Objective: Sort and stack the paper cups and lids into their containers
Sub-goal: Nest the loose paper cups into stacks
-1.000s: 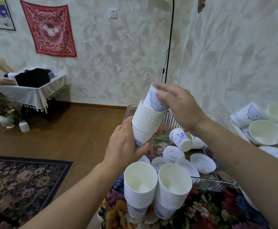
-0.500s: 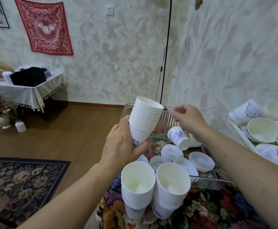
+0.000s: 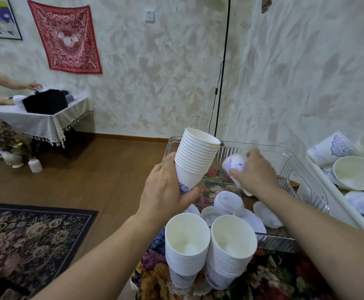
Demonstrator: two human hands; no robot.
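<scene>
My left hand (image 3: pixel 166 191) grips the bottom of a tilted stack of nested white paper cups (image 3: pixel 196 159), held above the table's left edge. My right hand (image 3: pixel 255 173) reaches into the clear plastic tray (image 3: pixel 306 169) and holds a single white cup with a blue pattern (image 3: pixel 234 162), blurred by motion. Several white lids (image 3: pixel 228 200) lie flat on the tray's floor near its front. Two more upright cup stacks (image 3: pixel 187 245) (image 3: pixel 233 247) stand side by side on the flowered tablecloth in front of the tray.
A white bin (image 3: pixel 337 204) at the right holds several loose cups lying on their sides. A black lamp pole (image 3: pixel 222 66) rises behind the tray. Wooden floor and a dark rug (image 3: pixel 31 230) lie to the left. A person works at a far table (image 3: pixel 33 120).
My right hand let go of the cup it pushed onto the held stack, dropped into the tray and picked up a loose patterned cup. The left hand's stack stayed almost still.
</scene>
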